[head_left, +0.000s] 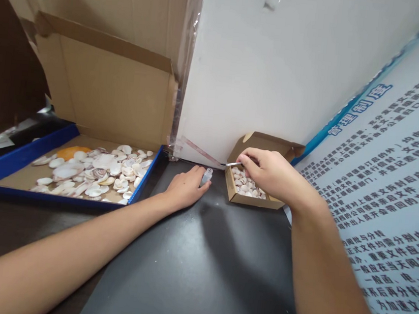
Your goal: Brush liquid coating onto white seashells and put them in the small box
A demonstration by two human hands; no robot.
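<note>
My left hand (pixel 187 188) rests on the dark mat, its fingers closed around a small open clear glass bottle (pixel 206 176) that stands upright. To the right, my right hand (pixel 263 168) pinches a thin silver tool (pixel 233 164) with a dark tip; its exact kind is too small to tell. That tip points left, toward the bottle, and is apart from it. Below my right hand sits a small open cardboard box (pixel 252 200) of small pale seashells (pixel 246 184), partly hidden by the hand.
On the left is a larger blue-edged cardboard box (pixel 53 197), its lid (pixel 123 89) raised, with many white shells (pixel 100 169) and one orange piece (pixel 72 152). A white panel (pixel 262 73) stands behind the mat (pixel 183 273). A printed sign (pixel 387 194) borders the right side.
</note>
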